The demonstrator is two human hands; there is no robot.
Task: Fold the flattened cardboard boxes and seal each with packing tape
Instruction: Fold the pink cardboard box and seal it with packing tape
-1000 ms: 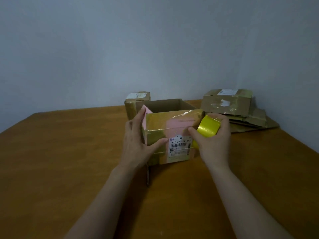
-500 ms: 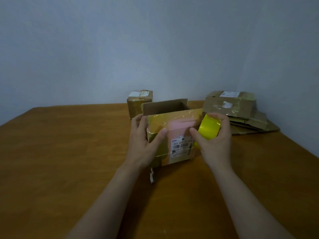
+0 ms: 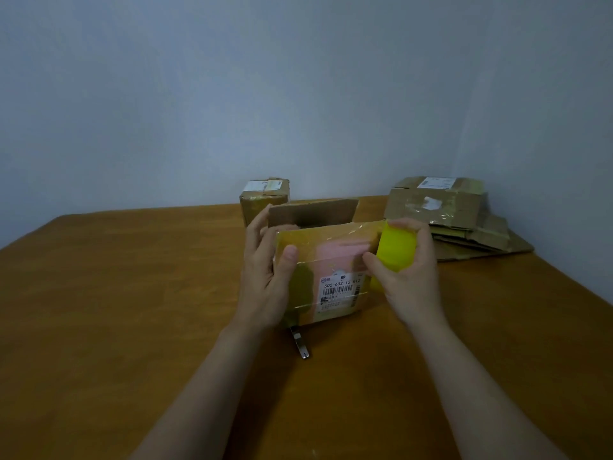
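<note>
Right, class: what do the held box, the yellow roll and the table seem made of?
The box: brown cardboard, matt on its raised flap, with glossy clear tape across the front. The yellow roll: probably plastic packing tape, smooth, faint sheen. The table: wood or veneer, grain lines, satin finish.

Front box (image 3: 298, 242): brown cardboard, glossy yellowish tape sheen over the near face, pink patch mid-face, white label with black barcode and black digits. Tape roll (image 3: 396, 249): bright yellow, plain. Table (image 3: 132, 310): orange-brown wood, faint grain. Wall (image 3: 298, 94): flat pale grey-blue. Small rear box (image 3: 263, 200): brown, white label on top. Right-hand box (image 3: 434, 207): brown, white label on top, white patch on its front. Flattened cardboard (image 3: 481, 242) beneath it: plain brown. Metal piece (image 3: 300, 343) by front box: silver-grey.
</note>
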